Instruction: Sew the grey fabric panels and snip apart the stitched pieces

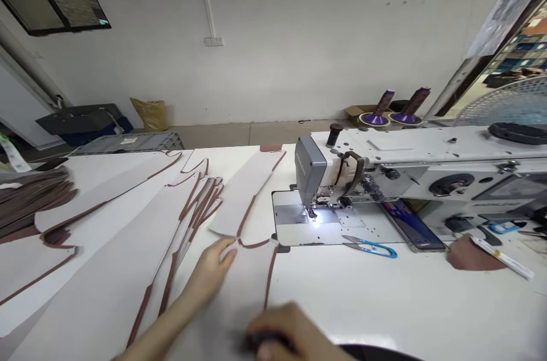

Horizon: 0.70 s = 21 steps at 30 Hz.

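A long light-grey panel with brown folded edging lies on the white table, left of the sewing machine. At the panel's notched left edge is my left hand, its thumb and forefinger closed on the material. Near the front of the table my right hand, smeared by motion, is wrapped round a dark rounded object over the panel's lower part. Blur and the fingers hide what kind of object it is. Blue-handled thread snips lie in front of the lit needle area.
More brown-edged panels overlap across the left of the table, beside a stack of brown pieces. A phone leans by the machine base. A brown scrap and a white pen-like tool lie at right. Thread cones stand behind.
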{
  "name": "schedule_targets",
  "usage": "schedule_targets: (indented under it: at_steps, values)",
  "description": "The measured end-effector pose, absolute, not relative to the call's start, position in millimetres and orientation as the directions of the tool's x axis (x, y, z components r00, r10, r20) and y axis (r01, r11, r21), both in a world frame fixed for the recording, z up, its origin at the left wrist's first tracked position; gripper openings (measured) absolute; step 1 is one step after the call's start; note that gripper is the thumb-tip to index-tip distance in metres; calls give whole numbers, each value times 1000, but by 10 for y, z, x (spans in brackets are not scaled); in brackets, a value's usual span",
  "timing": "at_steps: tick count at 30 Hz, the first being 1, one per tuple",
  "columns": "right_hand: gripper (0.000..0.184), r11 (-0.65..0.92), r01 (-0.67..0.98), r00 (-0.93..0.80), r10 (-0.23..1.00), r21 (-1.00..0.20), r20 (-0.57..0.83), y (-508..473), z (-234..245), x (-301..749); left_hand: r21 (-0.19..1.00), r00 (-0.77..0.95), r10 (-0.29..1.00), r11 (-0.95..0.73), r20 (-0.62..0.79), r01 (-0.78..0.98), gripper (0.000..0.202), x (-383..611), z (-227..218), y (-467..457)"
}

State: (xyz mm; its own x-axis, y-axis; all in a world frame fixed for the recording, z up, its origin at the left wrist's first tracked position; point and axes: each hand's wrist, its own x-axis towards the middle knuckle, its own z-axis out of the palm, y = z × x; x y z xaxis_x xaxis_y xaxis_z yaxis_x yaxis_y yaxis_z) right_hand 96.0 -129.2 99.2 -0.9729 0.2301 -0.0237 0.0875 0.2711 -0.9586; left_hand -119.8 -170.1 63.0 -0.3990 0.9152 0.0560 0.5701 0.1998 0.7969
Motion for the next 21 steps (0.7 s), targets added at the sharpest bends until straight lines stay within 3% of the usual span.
schedule_targets:
  at_steps: [2, 3, 5, 7, 10, 12, 15, 21]
  values:
    - [47, 325, 205, -862, 506, -923, -13, -1001, 923, 979, 692, -344, 922, 133, 176, 710, 22, -1086, 644, -1988]
    - [49, 314, 256, -843, 536, -914, -52, -870, 870, 960, 643, -326, 918, 112, 224, 758, 22, -1017, 661, -2103]
    - [54, 176, 354, -862, 444, -919, -247, -667, 748, 891, 570, -321, 890, 87, 325, 817, 23, -888, 704, -2265]
    - [58, -8, 383, -890, 264, -924, -371, -560, 646, 813, 555, -315, 867, 53, 388, 830, 24, -805, 736, -2348]
    - [60, -175, 359, -927, 46, -917, -372, -541, 596, 732, 584, -242, 898, -21, 368, 811, 20, -797, 730, -2390]
    - [59, -226, 348, -936, -35, -910, -350, -573, 616, 707, 589, -213, 914, -34, 345, 807, 17, -834, 704, -2401]
    - [56, -292, 313, -949, -49, -904, -312, -624, 646, 700, 593, -217, 911, -36, 350, 804, 17, -874, 681, -2416]
    - [46, -297, 251, -959, 56, -921, -279, -688, 634, 709, 596, -193, 893, -98, 406, 797, 18, -851, 693, -2406]
